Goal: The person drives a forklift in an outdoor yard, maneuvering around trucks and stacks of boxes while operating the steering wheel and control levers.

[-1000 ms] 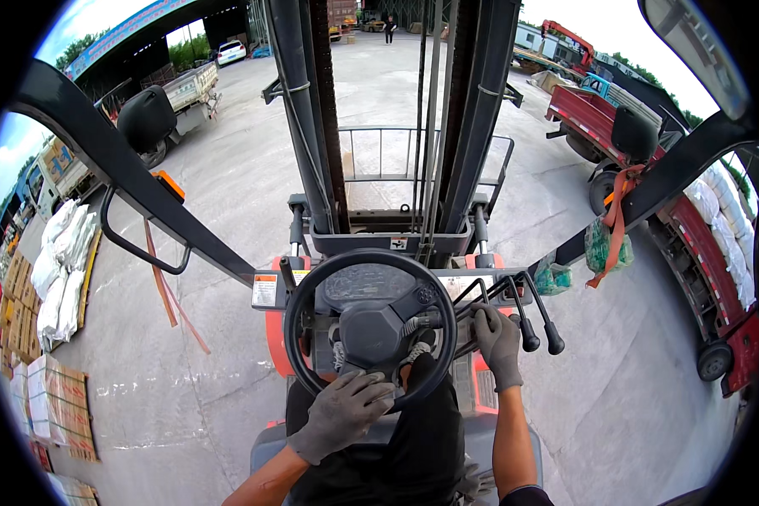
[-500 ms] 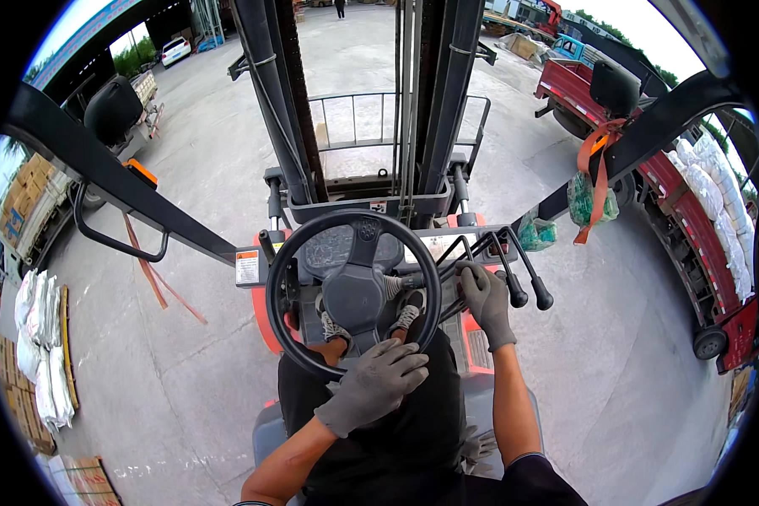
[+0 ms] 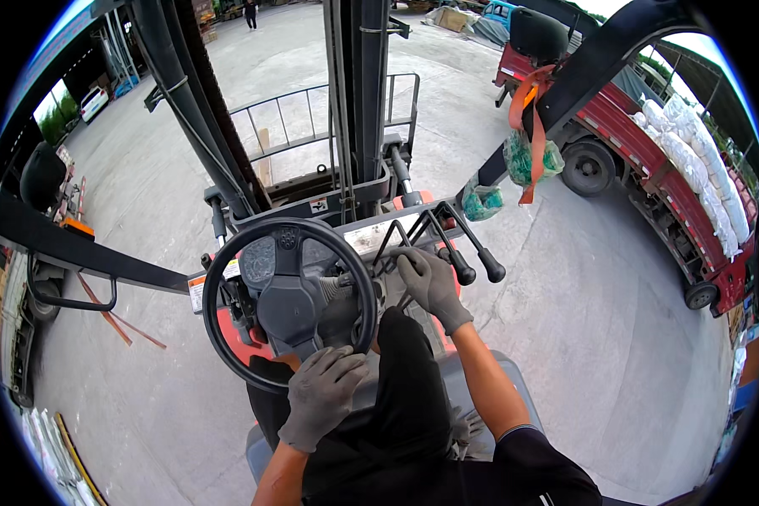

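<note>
I sit at the controls of a forklift, both hands in grey gloves. My left hand (image 3: 325, 395) is closed over the lower rim of the black steering wheel (image 3: 213, 314); the wheel hides part of its grip. To the right of the wheel, my right hand (image 3: 433, 288) is closed around a control lever (image 3: 384, 246), whose knob is hidden in the palm. Two more levers with black knobs (image 3: 464, 271) stand just right of that hand. Ahead rises the dark mast (image 3: 368, 101), with a metal load backrest (image 3: 282, 126) beyond it.
A red truck (image 3: 599, 114) loaded with white sacks (image 3: 691, 160) stands at the right. Green plastic bundles (image 3: 523, 158) and an orange strap (image 3: 538, 126) hang on the right pillar. Another truck (image 3: 17, 320) is at the left. A person (image 3: 250, 13) stands far ahead.
The view has swung right, so the forklift sits further left and the red truck shows more. The right knee has risen beside the wheel. Both hands stay on the wheel and lever.
</note>
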Available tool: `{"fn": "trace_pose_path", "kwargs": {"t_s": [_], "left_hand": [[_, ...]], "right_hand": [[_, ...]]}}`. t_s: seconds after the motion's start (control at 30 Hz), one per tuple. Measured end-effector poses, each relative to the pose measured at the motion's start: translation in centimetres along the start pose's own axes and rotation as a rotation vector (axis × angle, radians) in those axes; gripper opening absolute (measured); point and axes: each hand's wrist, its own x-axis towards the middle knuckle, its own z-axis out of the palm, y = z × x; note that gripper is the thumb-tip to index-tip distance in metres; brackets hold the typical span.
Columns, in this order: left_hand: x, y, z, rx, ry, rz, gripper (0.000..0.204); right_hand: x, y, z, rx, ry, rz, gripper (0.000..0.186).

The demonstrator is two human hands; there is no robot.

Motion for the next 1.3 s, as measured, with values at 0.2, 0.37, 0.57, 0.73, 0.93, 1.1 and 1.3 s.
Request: {"fn": "trace_pose_path", "kwargs": {"t_s": [0.2, 0.37, 0.57, 0.73, 0.93, 1.1, 1.3], "left_hand": [[-0.3, -0.2, 1.8, -0.025, -0.048, -0.026, 0.036], [4.5, 1.5, 4.9, -0.032, -0.105, 0.107, 0.031], [14.9, 1.5, 8.0, 0.004, -0.092, 0.134, 0.03], [23.6, -2.3, 9.0, -0.001, 0.002, 0.003, 0.03], [25.4, -1.4, 11.4, -0.036, -0.06, -0.025, 0.029], [25.3, 1.9, 15.0, 0.056, -0.159, 0.048, 0.029], [23.5, 1.9, 15.6, 0.056, -0.163, 0.035, 0.028]], "right_hand": [[0.9, 2.9, 0.2, 0.033, 0.038, 0.038, 0.032], [1.5, 5.7, -0.3, 0.064, 0.011, 0.042, 0.033], [2.7, 7.1, -0.3, 0.133, 0.008, 0.008, 0.029], [4.3, 9.7, -1.8, 0.131, -0.012, -0.012, 0.03], [5.7, 10.3, -4.9, 0.09, -0.094, 0.095, 0.03], [6.7, 14.4, -6.1, 0.16, -0.156, 0.108, 0.032], [6.4, 14.5, -4.4, 0.207, -0.075, 0.071, 0.032]]}}
